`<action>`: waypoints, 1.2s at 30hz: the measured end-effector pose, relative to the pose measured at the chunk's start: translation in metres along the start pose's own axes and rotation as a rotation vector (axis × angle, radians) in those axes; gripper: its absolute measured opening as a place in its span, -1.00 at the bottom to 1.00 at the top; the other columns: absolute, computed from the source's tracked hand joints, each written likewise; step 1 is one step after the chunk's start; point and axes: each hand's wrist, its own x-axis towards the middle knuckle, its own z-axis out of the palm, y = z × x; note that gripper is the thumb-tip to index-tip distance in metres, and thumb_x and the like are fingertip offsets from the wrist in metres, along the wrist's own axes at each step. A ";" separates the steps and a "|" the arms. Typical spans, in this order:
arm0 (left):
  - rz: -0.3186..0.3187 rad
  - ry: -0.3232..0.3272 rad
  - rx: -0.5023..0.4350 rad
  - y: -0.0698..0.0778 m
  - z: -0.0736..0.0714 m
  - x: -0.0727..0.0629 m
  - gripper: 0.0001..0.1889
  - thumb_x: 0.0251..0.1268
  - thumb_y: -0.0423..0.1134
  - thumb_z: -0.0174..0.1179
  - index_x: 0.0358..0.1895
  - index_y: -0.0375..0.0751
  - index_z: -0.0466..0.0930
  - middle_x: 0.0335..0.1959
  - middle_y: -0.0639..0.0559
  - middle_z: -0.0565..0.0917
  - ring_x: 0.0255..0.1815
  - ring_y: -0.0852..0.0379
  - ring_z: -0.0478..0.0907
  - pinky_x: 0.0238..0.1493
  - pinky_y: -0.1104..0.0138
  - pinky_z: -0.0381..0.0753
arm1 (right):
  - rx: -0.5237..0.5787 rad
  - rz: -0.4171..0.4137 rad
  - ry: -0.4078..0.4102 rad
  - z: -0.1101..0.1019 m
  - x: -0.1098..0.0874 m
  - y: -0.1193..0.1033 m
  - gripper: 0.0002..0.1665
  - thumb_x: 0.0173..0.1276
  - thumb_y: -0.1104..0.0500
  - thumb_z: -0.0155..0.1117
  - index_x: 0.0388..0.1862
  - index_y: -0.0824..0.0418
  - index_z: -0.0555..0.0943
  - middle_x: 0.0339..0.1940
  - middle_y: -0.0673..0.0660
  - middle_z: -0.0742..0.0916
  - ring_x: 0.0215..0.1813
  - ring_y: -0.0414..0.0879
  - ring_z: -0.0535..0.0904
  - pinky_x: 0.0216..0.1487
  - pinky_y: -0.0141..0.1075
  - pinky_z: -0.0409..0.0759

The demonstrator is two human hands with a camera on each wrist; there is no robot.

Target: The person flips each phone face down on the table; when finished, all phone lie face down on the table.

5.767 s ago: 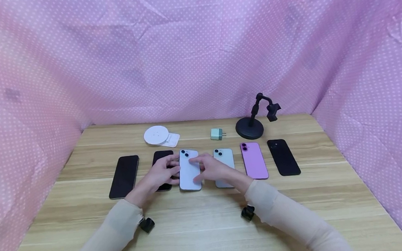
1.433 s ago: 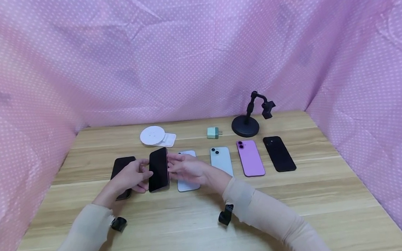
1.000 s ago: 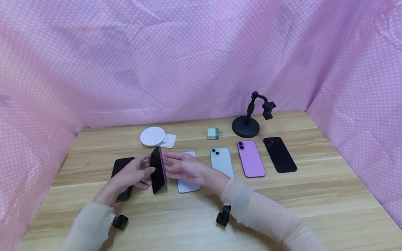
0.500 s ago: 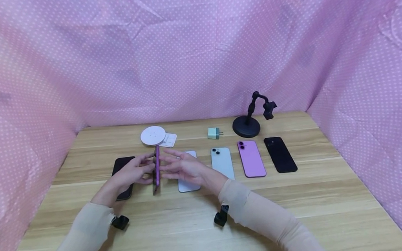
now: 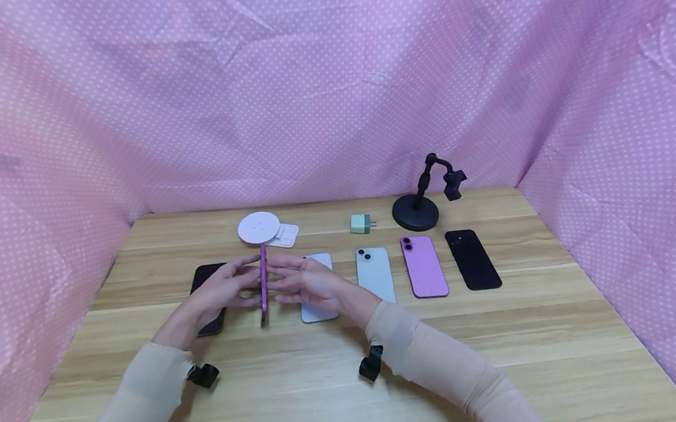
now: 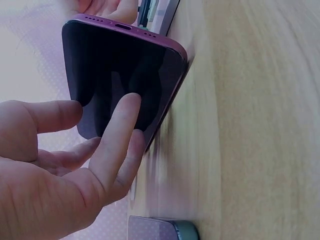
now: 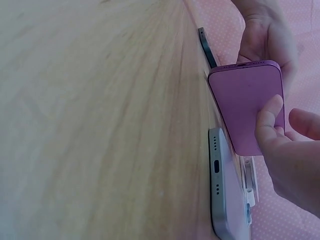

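A purple smartphone (image 5: 264, 296) stands on its long edge between my two hands, thin side up in the head view. My left hand (image 5: 219, 293) touches its black screen (image 6: 115, 55) with loosely spread fingers, as the left wrist view shows. On the other side, my right hand (image 5: 320, 285) rests its extended fingertips against the plain purple back (image 7: 242, 92). Neither hand wraps around it. Under my left hand lies a black smartphone (image 5: 212, 323), partly hidden. A white smartphone (image 5: 319, 314) lies partly covered beneath my right hand.
Rightward in the row lie a pale green phone (image 5: 375, 274), a pink phone (image 5: 424, 267) and a black phone (image 5: 473, 260). Behind are a round white charger (image 5: 258, 228), a green plug adapter (image 5: 360, 224) and a black phone stand (image 5: 415, 213). Pink dotted cloth surrounds the wooden table.
Earlier, both hands were at the white phone. They have since moved left to the purple phone, which has turned from screen up to standing on its long edge.
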 end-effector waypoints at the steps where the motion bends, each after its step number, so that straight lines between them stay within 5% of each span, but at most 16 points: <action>1: 0.000 -0.001 -0.003 0.000 0.000 0.000 -0.37 0.66 -0.26 -0.06 0.61 -0.32 -0.05 0.38 -0.45 0.28 0.24 -0.19 0.49 0.14 0.04 0.66 | -0.007 0.000 -0.002 0.000 0.000 0.000 -0.32 0.44 0.50 0.10 0.51 0.18 0.40 0.45 0.10 0.53 0.31 0.05 0.56 0.36 0.01 0.49; 14: 0.008 -0.009 -0.042 -0.001 -0.002 -0.001 -0.38 0.65 -0.18 -0.02 0.60 -0.29 0.03 0.42 -0.43 0.29 0.33 -0.25 0.43 0.15 0.03 0.65 | -0.081 -0.032 -0.029 0.002 0.000 0.000 -0.32 0.49 0.47 0.09 0.55 0.20 0.33 0.52 0.12 0.44 0.34 0.03 0.49 0.45 0.14 0.34; 27: 0.042 -0.039 -0.125 -0.006 -0.011 -0.009 -0.36 0.64 -0.19 0.01 0.60 -0.31 0.01 0.36 -0.33 0.40 0.22 -0.11 0.56 0.14 -0.02 0.65 | -0.238 0.004 -0.015 0.009 0.003 0.005 -0.33 0.43 0.44 0.19 0.48 0.13 0.44 0.52 0.11 0.43 0.54 -0.02 0.28 0.56 -0.05 0.19; 36: 0.047 -0.049 -0.144 -0.007 -0.014 -0.012 -0.35 0.64 -0.21 0.02 0.60 -0.33 -0.01 0.31 -0.29 0.41 0.19 -0.05 0.58 0.14 -0.02 0.65 | -0.391 -0.011 -0.026 0.010 0.005 0.010 -0.25 0.38 0.46 0.26 0.53 0.20 0.36 0.49 0.19 0.46 0.49 0.01 0.37 0.42 -0.20 0.42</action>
